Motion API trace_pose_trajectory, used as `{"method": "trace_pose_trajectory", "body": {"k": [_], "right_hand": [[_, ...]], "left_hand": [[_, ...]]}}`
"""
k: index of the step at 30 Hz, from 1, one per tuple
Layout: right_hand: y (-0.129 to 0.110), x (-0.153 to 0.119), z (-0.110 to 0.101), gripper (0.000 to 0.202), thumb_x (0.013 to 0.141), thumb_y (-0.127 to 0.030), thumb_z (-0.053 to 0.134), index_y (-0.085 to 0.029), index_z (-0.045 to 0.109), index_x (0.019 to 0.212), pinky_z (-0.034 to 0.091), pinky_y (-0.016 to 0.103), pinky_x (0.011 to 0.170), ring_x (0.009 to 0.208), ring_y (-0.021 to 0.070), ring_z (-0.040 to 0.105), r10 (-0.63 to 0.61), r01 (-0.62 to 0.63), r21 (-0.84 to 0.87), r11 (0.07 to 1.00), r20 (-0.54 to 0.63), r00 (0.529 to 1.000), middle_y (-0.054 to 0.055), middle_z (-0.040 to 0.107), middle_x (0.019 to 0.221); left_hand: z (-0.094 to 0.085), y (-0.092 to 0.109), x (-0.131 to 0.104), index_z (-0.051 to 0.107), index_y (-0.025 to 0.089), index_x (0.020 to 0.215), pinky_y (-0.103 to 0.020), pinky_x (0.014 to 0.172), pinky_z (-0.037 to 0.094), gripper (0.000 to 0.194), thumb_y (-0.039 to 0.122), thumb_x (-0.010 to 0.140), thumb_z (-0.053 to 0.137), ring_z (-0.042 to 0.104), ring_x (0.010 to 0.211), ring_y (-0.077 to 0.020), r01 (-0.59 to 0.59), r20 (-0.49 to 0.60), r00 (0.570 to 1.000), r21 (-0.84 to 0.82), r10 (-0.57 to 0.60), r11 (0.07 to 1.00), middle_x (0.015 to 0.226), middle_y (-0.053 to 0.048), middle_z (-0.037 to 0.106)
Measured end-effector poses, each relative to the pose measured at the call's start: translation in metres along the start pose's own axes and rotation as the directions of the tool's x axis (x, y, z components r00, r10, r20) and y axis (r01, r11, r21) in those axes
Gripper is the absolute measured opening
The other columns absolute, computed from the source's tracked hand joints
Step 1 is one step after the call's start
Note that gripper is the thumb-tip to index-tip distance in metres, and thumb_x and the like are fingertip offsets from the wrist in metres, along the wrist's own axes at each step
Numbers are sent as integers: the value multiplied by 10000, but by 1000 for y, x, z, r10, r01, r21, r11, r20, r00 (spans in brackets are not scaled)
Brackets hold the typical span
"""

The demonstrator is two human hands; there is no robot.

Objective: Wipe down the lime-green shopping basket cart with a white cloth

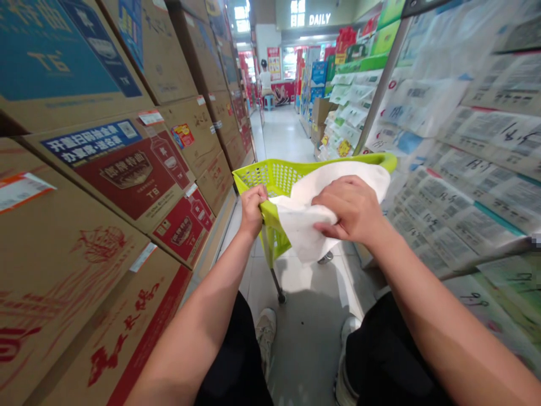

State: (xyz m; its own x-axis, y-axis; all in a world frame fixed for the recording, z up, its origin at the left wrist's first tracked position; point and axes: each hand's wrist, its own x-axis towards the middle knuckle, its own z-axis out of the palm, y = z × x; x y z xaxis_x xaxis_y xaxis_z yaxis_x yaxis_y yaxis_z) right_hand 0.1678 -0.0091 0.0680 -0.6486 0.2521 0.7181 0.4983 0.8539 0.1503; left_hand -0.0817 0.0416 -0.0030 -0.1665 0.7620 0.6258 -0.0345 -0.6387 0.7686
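Note:
A lime-green plastic shopping basket [276,172] with perforated walls stands in front of me on thin metal legs. My left hand [253,211] is closed around the near left corner of its rim. Over the right side of the rim drapes a white cloth [298,225], part inside and part hanging outside. My right hand [349,208] grips a fold of this cloth at the near rim, thumb below and fingers on top. The rim under the cloth is hidden there.
Stacked cardboard cartons [139,169] line the left side closely. Shelves of plastic-wrapped packs [456,152] with handwritten prices rise on the right. Along the tiled aisle [283,129] ahead, a person [265,79] is near a blue stool [269,102]. My shoes [265,332] are behind the basket.

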Motion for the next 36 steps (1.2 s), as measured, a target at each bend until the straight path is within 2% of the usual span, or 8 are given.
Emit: {"method": "trace_pose_trajectory", "body": {"k": [7,15,19,23,26,30,33,36], "right_hand": [[42,-8,-16,489,1047,-585,374,-261,702,1210,469,458,965,1176,306,681,127,-129,21,991,84,988,83,754,1259],[94,-35,-25,613,1078,-567,261,-218,751,1193,518,482,868,1054,328,715,367,-367,5,930,15,930,132,780,1159],[68,-31,-18,601,1064,-555,274,-200,730,1233,509,517,954,1136,350,695,312,-314,-37,949,-56,948,140,763,1214],[15,-10,-11,459,1038,-509,407,-255,711,1271,473,500,1082,1283,319,643,172,-172,5,985,33,985,80,738,1320],[1,-2,-10,407,1039,-464,435,-269,717,1259,464,472,1105,1327,297,620,105,-108,46,993,60,993,51,751,1303],[40,-22,-18,527,1068,-520,314,-251,709,1289,483,480,1010,1218,310,665,275,-274,-34,961,19,961,95,747,1294],[80,-48,-22,699,1078,-561,174,-178,759,1081,469,461,825,939,310,694,382,-387,-177,905,-60,922,149,777,1005],[95,-63,-19,737,1062,-596,140,-202,722,842,425,454,741,751,288,624,393,-423,-247,872,-160,905,124,679,740]], "left_hand": [[-11,-2,5,438,219,509,-325,620,282,194,265,683,512,358,602,-172,15,65,998,-52,-12,999,540,-2,394],[-11,-1,1,443,227,497,-328,610,300,202,315,661,522,374,573,-172,22,27,999,-41,-21,999,517,-3,406],[-9,-3,2,471,229,495,-329,609,308,232,343,692,519,394,567,-173,-22,-13,1000,-23,22,999,511,-9,435],[-13,-9,9,468,233,489,-334,609,312,225,342,680,512,393,561,-178,-15,27,1000,-36,16,999,499,-10,433],[-19,-10,15,451,232,476,-334,599,297,229,338,668,517,381,558,-177,8,94,996,-54,-3,999,494,-8,411],[-27,-5,21,468,223,468,-330,587,290,223,325,655,535,378,545,-167,66,146,988,-82,-53,994,493,-13,430],[-33,-4,24,510,220,467,-328,580,305,270,376,684,545,387,526,-159,84,163,984,-85,-69,993,484,-19,452],[-39,-10,25,566,214,490,-319,607,362,372,456,772,560,452,547,-158,43,104,994,-54,-37,998,498,-20,490]]}}
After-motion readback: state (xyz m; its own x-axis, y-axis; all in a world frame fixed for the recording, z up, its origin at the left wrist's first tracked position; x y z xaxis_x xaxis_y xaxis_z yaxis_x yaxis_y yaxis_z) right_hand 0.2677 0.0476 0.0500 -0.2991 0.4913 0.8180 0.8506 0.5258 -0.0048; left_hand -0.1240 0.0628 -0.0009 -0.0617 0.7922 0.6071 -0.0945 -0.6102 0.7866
